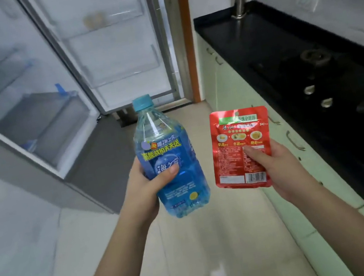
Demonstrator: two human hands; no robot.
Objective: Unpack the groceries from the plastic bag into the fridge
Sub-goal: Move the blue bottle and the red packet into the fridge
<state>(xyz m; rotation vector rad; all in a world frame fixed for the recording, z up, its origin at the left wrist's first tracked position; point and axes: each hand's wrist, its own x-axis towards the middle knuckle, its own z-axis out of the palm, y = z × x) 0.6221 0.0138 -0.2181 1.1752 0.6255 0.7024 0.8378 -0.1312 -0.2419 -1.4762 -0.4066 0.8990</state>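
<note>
L hand [146, 180] wrapped round blue drink bottle [170, 161], thumb across label, bottle upright w/ cap on. R hand [274, 165] pinches red foil snack pouch [241, 147] at lower edge, thumb on front, other fingers behind. Both items held mid-air, near each other, not touching. Fridge [34, 109] open ahead-left; door shelves [121, 68] look mostly bare. Plastic bag not in view. Step, est.: carry both to fridge. Advice: bottle upright into a door shelf; pouch flat on an inner shelf; place one at a time, keep clear of black counter [281, 49].
</note>
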